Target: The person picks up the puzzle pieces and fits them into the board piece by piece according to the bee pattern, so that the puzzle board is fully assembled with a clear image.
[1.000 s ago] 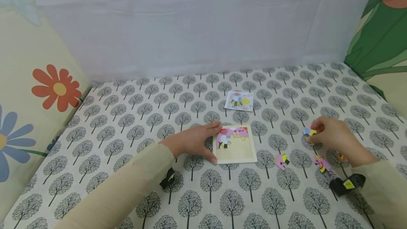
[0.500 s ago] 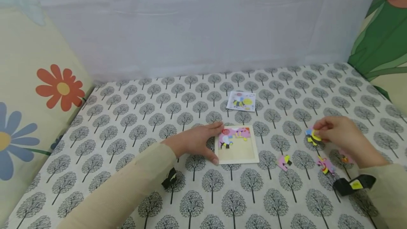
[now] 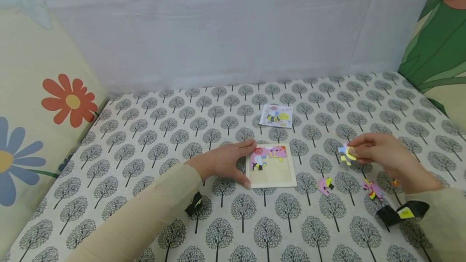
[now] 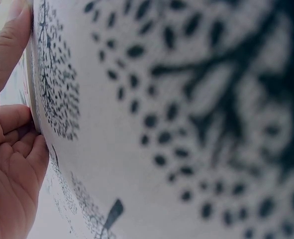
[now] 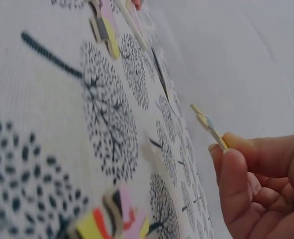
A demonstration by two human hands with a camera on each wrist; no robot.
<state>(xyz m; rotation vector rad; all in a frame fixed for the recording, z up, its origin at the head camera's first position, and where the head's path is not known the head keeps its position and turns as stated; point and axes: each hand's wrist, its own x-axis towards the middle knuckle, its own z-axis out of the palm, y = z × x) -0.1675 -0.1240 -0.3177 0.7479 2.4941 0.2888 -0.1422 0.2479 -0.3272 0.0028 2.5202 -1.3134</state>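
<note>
A square wooden puzzle tray (image 3: 274, 184) lies on the table in the head view, its upper part filled with pink and multicoloured pieces. My left hand (image 3: 226, 163) holds the tray by its left side, thumb at the near corner and index finger at the far one; curled fingers (image 4: 17, 149) show against its edge in the left wrist view. My right hand (image 3: 387, 157) pinches a blue, yellow and black puzzle piece (image 3: 347, 155) between thumb and fingers, raised above the cloth. The right wrist view shows that piece (image 5: 209, 124) edge-on.
A pink puzzle piece (image 3: 325, 186) lies right of the tray. Farther right are a pink, red and yellow piece (image 3: 372, 190) and an orange-marked one (image 3: 395, 182) partly under my right wrist. Behind the tray lies a bee picture card (image 3: 276, 116). Tree-patterned cloth (image 3: 204, 237) covers the table.
My right hand has lifted the piece and turned it, shifting it slightly left over the last half second. My left hand stays at the tray.
</note>
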